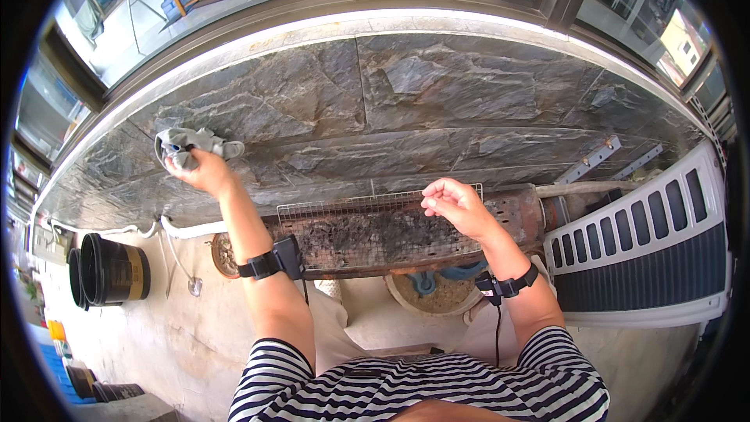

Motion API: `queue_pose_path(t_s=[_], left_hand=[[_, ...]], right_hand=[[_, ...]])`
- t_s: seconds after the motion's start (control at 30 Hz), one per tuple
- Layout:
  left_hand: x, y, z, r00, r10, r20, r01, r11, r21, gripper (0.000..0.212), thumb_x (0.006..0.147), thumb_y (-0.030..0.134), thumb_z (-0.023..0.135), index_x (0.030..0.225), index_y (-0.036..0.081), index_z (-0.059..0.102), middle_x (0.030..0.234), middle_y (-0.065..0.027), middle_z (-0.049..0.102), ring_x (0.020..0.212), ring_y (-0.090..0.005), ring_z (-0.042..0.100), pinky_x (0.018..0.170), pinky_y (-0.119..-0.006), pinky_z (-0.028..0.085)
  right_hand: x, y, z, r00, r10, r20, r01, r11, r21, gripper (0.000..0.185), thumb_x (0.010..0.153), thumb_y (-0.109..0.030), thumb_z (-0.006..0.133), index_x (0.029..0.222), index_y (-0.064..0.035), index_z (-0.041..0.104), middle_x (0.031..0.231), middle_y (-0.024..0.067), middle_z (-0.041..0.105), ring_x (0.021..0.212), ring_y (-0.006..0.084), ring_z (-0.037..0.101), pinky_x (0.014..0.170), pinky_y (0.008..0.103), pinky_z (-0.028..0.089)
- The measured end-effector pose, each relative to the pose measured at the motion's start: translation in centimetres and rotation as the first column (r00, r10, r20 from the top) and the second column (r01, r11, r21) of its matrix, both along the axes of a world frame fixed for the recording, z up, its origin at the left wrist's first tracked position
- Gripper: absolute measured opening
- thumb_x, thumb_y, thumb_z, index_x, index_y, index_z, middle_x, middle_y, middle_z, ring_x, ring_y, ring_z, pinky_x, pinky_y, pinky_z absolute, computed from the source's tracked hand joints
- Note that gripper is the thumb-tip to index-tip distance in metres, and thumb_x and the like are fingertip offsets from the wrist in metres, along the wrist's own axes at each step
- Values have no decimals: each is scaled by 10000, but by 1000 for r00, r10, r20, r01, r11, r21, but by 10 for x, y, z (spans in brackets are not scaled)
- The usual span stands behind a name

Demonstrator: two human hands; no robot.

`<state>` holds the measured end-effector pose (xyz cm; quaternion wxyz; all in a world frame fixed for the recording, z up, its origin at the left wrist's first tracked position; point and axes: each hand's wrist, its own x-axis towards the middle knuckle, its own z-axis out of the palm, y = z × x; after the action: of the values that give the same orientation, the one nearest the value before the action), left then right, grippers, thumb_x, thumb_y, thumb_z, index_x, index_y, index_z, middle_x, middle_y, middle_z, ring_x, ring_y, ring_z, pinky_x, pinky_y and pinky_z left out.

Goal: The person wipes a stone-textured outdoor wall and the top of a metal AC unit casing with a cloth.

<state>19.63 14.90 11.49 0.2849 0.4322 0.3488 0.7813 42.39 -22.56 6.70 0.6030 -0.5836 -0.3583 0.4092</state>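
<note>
My left hand (202, 174) grips a crumpled grey cloth (215, 142) and holds it against the left part of a wall of dark, rough stone tiles (433, 82). My right hand (463, 208) hangs over a rusty metal trough (518, 217), which looks like a charcoal grill. Its fingers curl loosely, and nothing shows in them. Below that hand, a wire grate (351, 202) lies across the trough, over dark charred bits and ash (375, 234). Straps with small black devices circle both my forearms.
An air-conditioner outdoor unit (638, 275) stands at right, near metal brackets (589, 161) on the wall. Black buckets (114, 269) sit on the concrete floor at left. A round basin of sandy material (404, 293) is under the trough. Above the wall runs a framed window (328, 3).
</note>
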Motion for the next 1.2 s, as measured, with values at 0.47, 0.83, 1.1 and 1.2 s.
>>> queue_pose_path(t_s=[0.47, 0.83, 1.1, 1.2], left_hand=[[108, -120, -45, 483, 370, -793, 543, 584, 603, 301, 737, 221, 632, 1008, 349, 651, 1229, 7, 499, 1175, -280, 389, 957, -469, 302], [-28, 36, -23, 935, -180, 304, 248, 948, -200, 526, 852, 202, 641, 1269, 14, 382, 1124, -161, 531, 903, -216, 614, 786, -351, 555], [72, -63, -27, 963, 109, -246, -122, 992, -38, 756, 811, 83, 661, 1366, 29, 151, 1237, -273, 263, 1189, -337, 359, 957, -507, 408], [97, -101, -60, 883, 100, -459, 8, 974, 227, 679, 783, 155, 673, 1353, 58, 318, 1345, -255, 252, 1252, -420, 241, 1042, -556, 201]], right_hand=[[-9, 14, -28, 986, 118, 120, -105, 989, -109, 202, 874, -99, 634, 1037, 11, 589, 913, 55, 637, 813, 115, 616, 745, 263, 513], [-19, 18, -27, 954, 174, 246, -139, 979, -151, 236, 853, -152, 674, 1020, 4, 616, 881, 37, 655, 791, 82, 595, 719, 245, 501], [-23, 20, -29, 914, 213, 345, -144, 966, -216, 237, 838, -151, 680, 1007, 5, 622, 857, 52, 664, 751, 92, 605, 688, 254, 508], [-28, 27, -35, 902, 225, 370, -147, 963, -227, 240, 837, -161, 680, 1002, 5, 624, 864, 55, 670, 754, 106, 616, 689, 263, 514]])
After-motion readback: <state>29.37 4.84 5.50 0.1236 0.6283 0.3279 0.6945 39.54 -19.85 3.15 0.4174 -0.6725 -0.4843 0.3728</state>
